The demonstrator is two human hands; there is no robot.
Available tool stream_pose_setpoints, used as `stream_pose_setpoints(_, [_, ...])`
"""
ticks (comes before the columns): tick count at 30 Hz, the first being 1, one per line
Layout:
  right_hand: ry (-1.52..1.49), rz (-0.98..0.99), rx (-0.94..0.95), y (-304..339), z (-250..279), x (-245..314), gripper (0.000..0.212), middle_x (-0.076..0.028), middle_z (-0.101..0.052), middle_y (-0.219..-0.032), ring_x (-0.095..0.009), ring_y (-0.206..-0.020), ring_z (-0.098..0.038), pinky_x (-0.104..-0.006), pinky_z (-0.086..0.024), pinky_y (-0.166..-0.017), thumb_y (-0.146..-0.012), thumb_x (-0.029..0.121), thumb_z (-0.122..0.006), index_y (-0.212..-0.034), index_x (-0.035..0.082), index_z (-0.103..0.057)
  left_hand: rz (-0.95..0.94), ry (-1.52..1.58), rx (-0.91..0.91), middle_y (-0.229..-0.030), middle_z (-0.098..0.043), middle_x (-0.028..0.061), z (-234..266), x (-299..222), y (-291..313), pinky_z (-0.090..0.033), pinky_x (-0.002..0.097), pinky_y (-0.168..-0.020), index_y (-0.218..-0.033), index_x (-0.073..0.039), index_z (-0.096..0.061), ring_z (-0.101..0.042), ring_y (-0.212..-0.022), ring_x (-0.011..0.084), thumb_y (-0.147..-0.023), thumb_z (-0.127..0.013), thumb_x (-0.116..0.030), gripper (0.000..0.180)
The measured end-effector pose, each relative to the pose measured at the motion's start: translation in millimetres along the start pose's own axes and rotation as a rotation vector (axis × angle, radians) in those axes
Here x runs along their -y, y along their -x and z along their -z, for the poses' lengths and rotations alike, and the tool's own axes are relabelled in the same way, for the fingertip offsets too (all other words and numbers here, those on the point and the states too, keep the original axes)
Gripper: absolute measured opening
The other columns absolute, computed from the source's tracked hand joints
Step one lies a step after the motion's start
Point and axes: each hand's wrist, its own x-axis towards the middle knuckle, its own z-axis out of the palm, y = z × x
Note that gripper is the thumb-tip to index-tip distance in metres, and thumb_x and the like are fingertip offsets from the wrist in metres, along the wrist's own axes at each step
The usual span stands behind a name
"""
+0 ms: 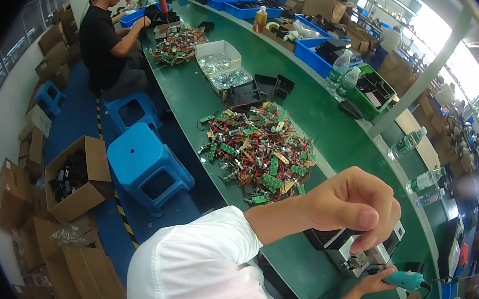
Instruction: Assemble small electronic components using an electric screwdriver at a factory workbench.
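Note:
My left hand [351,205], at the end of a white sleeve, is raised over the green bench with its fingers curled in and thumb against them. Whatever it may pinch is hidden. Just below it sits a silver-grey box-shaped fixture [347,259] with small metal parts on it, partly covered by the hand. Low in the view, my right hand [373,284] grips a teal electric screwdriver [405,279] lying sideways, its dark cord trailing off. Beyond my left wrist spreads a heap of green circuit boards with red wires [262,147].
Behind the heap are black plastic housings [246,94] and white boxes of small shiny parts [230,80]. Plastic bottles [407,143] line the bench's right side, near a green crate [373,87]. Blue stools [142,153] and cartons [78,182] stand left. A co-worker [111,46] sits farther up.

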Motion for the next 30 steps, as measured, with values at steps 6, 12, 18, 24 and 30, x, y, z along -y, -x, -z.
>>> stream_pose_setpoints(6, [-0.009, 0.021, 0.032, -2.4, 3.6, -7.0, 0.022, -0.005, -0.047, -0.079, -0.014, -0.066, -0.043, -0.0251, -0.039, -0.065, -0.093, 0.019, -0.048, -0.107, 0.002, -0.043, 0.043, 0.055, 0.050, -0.058, -0.052, 0.0058, 4.1, -0.1, 0.8, -0.033, 0.0233, -0.047, -0.066, -0.007, -0.050, -0.044, -0.048, 0.0128, -0.091, -0.057, -0.017, 0.027])
stream_pose_setpoints(12, [0.024, 0.014, 0.037, -2.1, 6.8, -8.0, 0.014, -0.005, -0.047, -0.078, -0.015, -0.066, -0.044, -0.0257, -0.039, -0.065, -0.093, 0.018, -0.048, -0.092, 0.005, -0.041, 0.048, 0.061, 0.038, -0.056, -0.050, 0.0044, 4.4, 1.6, 0.5, -0.033, 0.0238, -0.046, -0.065, -0.009, -0.047, -0.042, -0.048, 0.0124, -0.092, -0.054, -0.018, 0.030])
stream_pose_setpoints(18, [0.037, 0.026, 0.027, -0.6, 4.9, -4.4, 0.020, -0.004, -0.047, -0.077, -0.013, -0.065, -0.043, -0.0246, -0.039, -0.065, -0.093, 0.019, -0.047, -0.104, 0.003, -0.041, 0.094, 0.056, -0.015, -0.054, -0.050, 0.0016, 2.7, 2.2, 0.1, -0.034, 0.0240, -0.047, -0.060, -0.011, -0.047, -0.040, -0.048, 0.0115, -0.091, -0.055, -0.020, 0.034])
stream_pose_setpoints(24, [0.053, 0.014, 0.044, -0.4, 10.3, -14.3, 0.039, -0.003, -0.048, -0.079, -0.012, -0.067, -0.044, -0.0234, -0.039, -0.067, -0.095, 0.021, -0.047, -0.126, 0.002, -0.032, 0.114, 0.057, -0.025, -0.054, -0.050, 0.0021, 4.1, 3.8, -0.5, -0.033, 0.0238, -0.047, -0.060, -0.011, -0.047, -0.040, -0.047, 0.0114, -0.091, -0.054, -0.018, 0.033])
stream_pose_setpoints(30, [0.056, 0.003, 0.038, 0.0, 3.2, -0.6, 0.034, -0.003, -0.047, -0.077, -0.012, -0.063, -0.043, -0.0231, -0.039, -0.066, -0.094, 0.020, -0.047, -0.120, 0.001, -0.034, 0.128, 0.045, -0.037, -0.054, -0.050, 0.0026, 6.7, 5.4, -1.1, -0.033, 0.0234, -0.047, -0.059, -0.011, -0.047, -0.041, -0.048, 0.0113, -0.090, -0.054, -0.017, 0.032])
